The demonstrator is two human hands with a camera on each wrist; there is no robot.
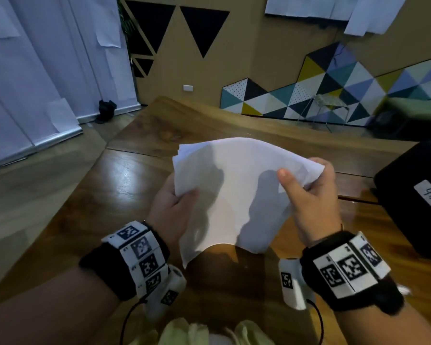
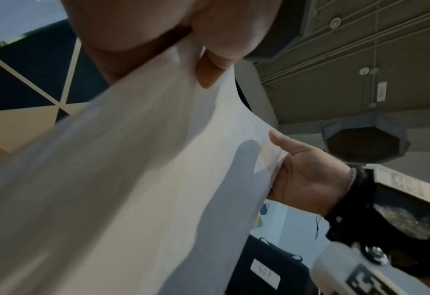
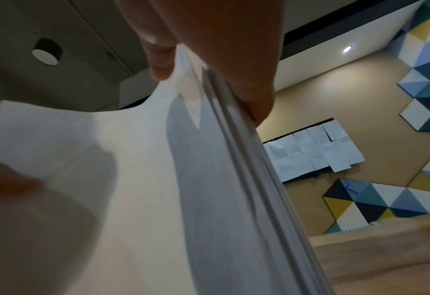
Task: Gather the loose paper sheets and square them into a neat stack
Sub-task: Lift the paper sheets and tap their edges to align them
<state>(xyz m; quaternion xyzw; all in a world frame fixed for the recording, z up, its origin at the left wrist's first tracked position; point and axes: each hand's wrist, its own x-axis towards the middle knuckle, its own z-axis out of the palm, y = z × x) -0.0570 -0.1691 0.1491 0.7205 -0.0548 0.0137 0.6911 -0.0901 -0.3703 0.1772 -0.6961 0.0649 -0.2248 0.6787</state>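
Head view: sheets [image 1: 234, 190] at frame centre, lifted above bench [image 1: 125, 185]; left hand [image 1: 171, 207] pinches their left edge, right hand [image 1: 311, 195] their right corner; far-left corners fanned. Black case [image 1: 413, 195] at right.
Left wrist view: fingers [image 2: 209, 65] clamp sheets [image 2: 123, 179], upper centre.
Right wrist view: thumb [image 3: 239, 69] presses staggered edges [image 3: 234, 149].
Step, by judgement: squaring; next, tap one edge on bench.

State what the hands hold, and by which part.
Both hold the paper sheets: left hand grips the left edge, right hand pinches the right edge.
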